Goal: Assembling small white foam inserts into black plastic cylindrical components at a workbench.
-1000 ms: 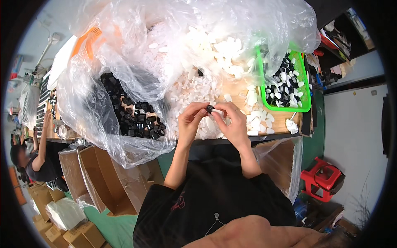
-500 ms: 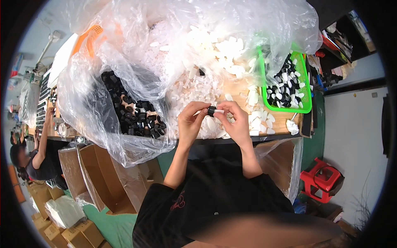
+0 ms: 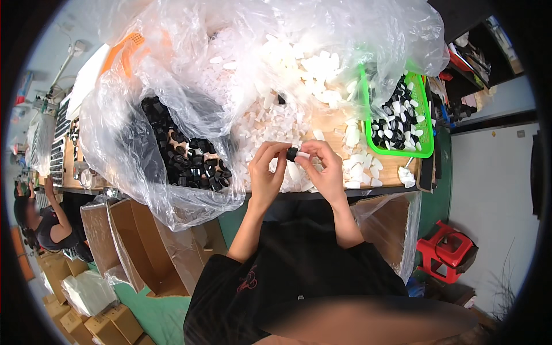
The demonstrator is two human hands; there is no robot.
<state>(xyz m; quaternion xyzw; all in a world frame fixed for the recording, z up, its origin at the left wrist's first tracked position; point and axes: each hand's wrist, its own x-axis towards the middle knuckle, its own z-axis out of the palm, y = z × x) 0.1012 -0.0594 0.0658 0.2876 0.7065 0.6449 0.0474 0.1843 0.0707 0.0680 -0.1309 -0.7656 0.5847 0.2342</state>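
Black cap and white piece, pinched between both hands, green basket at right

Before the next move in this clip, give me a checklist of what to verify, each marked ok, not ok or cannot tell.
1. Left hand grips the black cap: ok, pinched in its fingers.
2. Right hand grips the white piece: ok, between thumb and fingers.
3. White piece fully seated in the cap: cannot tell, fingers hide part of it.
4. Green basket uncovered: not ok, plastic sheet hangs over part of it.
5. Loose black caps visible at left: ok, through the bag's opening.
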